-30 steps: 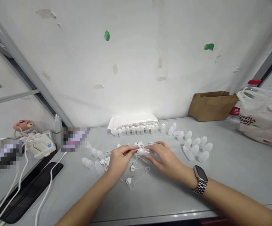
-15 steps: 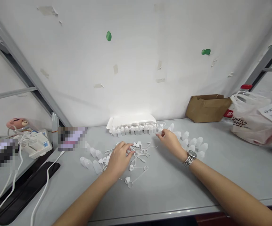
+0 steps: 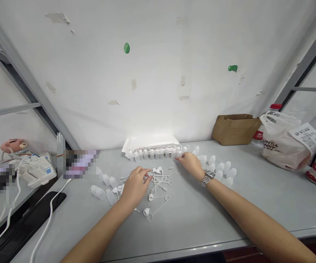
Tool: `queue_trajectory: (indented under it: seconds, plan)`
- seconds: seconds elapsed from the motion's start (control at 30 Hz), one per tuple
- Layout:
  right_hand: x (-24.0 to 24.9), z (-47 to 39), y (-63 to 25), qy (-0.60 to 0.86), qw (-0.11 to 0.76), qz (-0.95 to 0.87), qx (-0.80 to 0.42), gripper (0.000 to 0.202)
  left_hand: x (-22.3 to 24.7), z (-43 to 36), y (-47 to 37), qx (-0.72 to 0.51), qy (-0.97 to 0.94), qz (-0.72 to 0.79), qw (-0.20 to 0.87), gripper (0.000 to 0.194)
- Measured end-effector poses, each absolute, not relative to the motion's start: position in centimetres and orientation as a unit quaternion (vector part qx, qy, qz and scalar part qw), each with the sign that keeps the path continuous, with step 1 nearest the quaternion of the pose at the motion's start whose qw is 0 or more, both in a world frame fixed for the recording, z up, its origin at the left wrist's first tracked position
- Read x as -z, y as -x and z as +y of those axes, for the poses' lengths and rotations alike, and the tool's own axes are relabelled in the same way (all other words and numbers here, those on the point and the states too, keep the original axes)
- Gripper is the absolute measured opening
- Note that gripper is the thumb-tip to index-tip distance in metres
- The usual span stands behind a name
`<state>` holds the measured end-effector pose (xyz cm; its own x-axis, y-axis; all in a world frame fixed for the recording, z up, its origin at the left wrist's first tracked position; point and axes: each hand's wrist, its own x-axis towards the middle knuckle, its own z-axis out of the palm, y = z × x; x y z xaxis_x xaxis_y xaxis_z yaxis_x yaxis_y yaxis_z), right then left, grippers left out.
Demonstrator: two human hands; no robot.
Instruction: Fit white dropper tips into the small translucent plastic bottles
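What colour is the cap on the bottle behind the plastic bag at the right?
Red cap, seen in the head view, above the white plastic bag.

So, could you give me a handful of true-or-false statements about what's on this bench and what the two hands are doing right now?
1. The right hand reaches to the right end of the row of small bottles standing by the wall. True.
2. The left hand is lifted high above the table. False: it rests low on the pile of caps with loops.
3. A wristwatch is on the right wrist. True.
4. The brown paper bag sits at the table's left end. False: it stands at the right, beside a white plastic bag.
5. Loose small bottles lie left of the left hand. True.
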<state>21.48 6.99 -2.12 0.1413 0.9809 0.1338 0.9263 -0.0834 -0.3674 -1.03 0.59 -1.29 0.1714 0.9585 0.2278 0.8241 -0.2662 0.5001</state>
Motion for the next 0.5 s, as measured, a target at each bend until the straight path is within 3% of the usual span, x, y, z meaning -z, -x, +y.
queue_trajectory:
  seconds: [0.5]
  plan:
    - [-0.4, 5.8, -24.3, 0.73, 0.209, -0.651, -0.013, 0.036, 1.8, 0.9, 1.3, -0.253, -0.753, 0.596, 0.12, 0.032]
